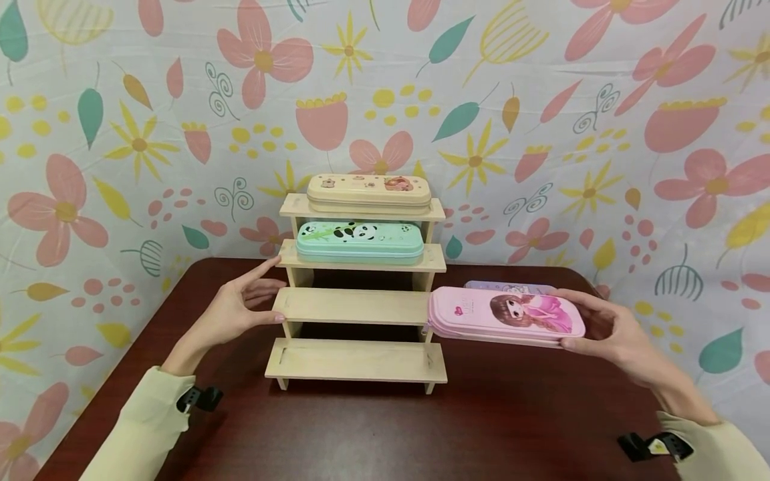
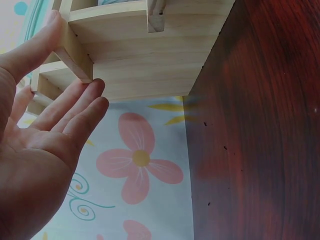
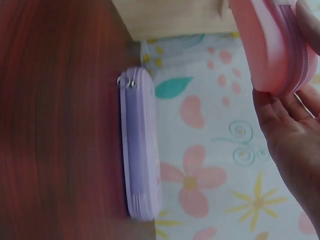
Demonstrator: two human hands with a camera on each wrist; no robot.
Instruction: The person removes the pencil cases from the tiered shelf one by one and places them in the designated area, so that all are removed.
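My right hand (image 1: 619, 334) grips the right end of a pink pencil case (image 1: 505, 315) with a girl printed on its lid, thumb in front and fingers behind. The case is held up level at the right end of the third tier down of a wooden four-tier stand (image 1: 355, 361). With fingers nearly straight, my left hand (image 1: 237, 307) touches the stand's left side, thumb at the third tier and index fingertip by the second. A cream pencil case (image 1: 367, 194) lies on the top tier, and a mint panda pencil case (image 1: 361, 242) on the second.
A lilac pencil case (image 3: 140, 145) lies on the dark red-brown table (image 1: 337, 434), behind the pink one in the head view and partly hidden there. A flower-patterned cloth (image 1: 385, 87) hangs behind the table.
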